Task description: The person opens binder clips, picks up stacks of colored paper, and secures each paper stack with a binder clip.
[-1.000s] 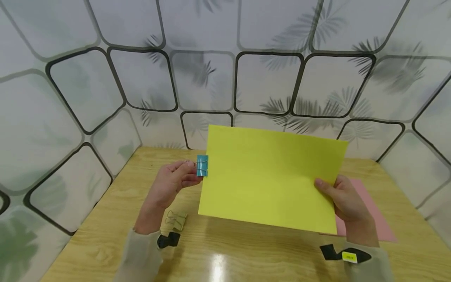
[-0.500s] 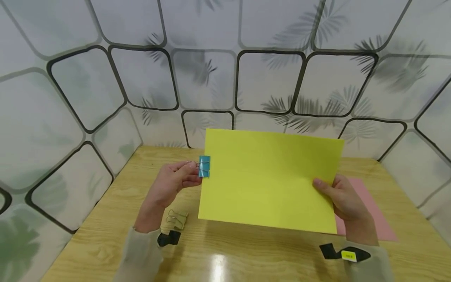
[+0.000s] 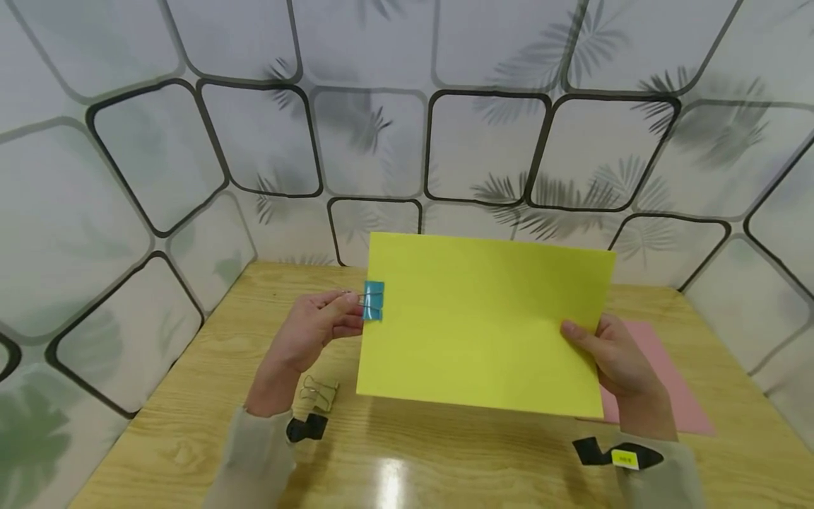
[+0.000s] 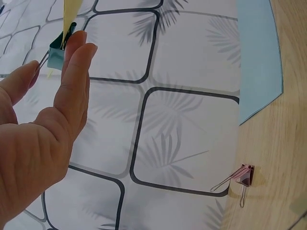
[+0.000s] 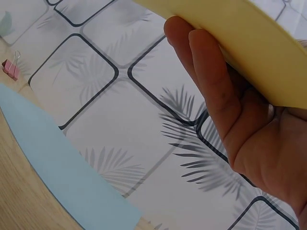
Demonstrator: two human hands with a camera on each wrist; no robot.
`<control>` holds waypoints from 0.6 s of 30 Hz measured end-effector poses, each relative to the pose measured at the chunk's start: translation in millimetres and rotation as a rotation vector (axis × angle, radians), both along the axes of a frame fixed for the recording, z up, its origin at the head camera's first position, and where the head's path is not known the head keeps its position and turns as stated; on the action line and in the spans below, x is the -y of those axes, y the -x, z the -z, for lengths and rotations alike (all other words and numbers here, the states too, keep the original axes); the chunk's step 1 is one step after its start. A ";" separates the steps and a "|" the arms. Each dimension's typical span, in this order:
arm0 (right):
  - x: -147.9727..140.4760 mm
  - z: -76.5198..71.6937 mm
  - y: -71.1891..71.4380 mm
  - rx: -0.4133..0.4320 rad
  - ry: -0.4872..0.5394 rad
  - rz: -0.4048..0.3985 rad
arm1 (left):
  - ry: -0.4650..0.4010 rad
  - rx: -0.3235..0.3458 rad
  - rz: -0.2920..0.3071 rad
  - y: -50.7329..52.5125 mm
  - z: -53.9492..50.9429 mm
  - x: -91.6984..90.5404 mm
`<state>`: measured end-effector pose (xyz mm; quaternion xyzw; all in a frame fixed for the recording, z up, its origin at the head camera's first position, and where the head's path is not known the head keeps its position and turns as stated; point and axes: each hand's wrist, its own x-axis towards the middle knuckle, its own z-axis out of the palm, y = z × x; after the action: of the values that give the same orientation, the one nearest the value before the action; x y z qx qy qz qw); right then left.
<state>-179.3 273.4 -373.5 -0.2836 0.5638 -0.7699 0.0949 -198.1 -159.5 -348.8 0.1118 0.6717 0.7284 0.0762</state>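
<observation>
In the head view my left hand (image 3: 311, 329) pinches the wire handles of a blue binder clip (image 3: 373, 301). The clip overlaps the left edge of a yellow sheet (image 3: 477, 325), held up above the table. The left wrist view has the binder clip (image 4: 56, 57) with its mouth about the yellow sheet's edge (image 4: 71, 17), thumb on one handle and fingers on the other side. My right hand (image 3: 626, 360) grips the sheet's right edge, thumb in front. In the right wrist view its fingers (image 5: 211, 62) lie behind the yellow sheet (image 5: 259, 43).
A pale yellow binder clip (image 3: 320, 393) lies on the wooden table (image 3: 191, 424) by my left wrist. Pink paper (image 3: 674, 389) lies under my right hand. The wrist views show a light blue sheet (image 4: 259, 57) and a pink binder clip (image 4: 244, 176) on the table.
The blue binder clip has moved right, further over the sheet's left edge. The yellow sheet has shifted slightly left with my right hand, and its top left corner is slightly lower.
</observation>
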 end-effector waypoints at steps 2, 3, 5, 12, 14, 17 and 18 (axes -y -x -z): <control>-0.5 0.5 0.2 -0.005 -0.004 -0.001 | 0.002 0.000 0.005 0.3 0.3 -0.1; -0.7 0.5 0.3 -0.009 -0.008 -0.001 | 0.007 0.001 0.007 0.3 0.5 0.1; -0.9 0.5 0.9 -0.018 -0.018 0.000 | 0.019 0.002 0.009 0.5 1.0 0.7; -1.6 -0.9 1.5 -0.033 -0.037 -0.006 | 0.057 0.022 0.003 0.5 1.2 1.4; -1.8 -0.8 1.2 -0.029 -0.028 -0.006 | 0.066 0.027 -0.003 0.1 0.5 0.6; -1.4 -0.4 1.1 -0.029 -0.028 -0.004 | 0.076 0.033 -0.017 -0.7 -0.6 -0.6; -1.2 -0.1 1.0 -0.029 -0.030 -0.002 | 0.076 0.036 -0.022 -0.8 -0.8 -0.9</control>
<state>-180.3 274.6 -373.4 -0.2939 0.5763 -0.7571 0.0914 -197.3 -158.6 -348.0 0.0882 0.6985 0.7051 0.0844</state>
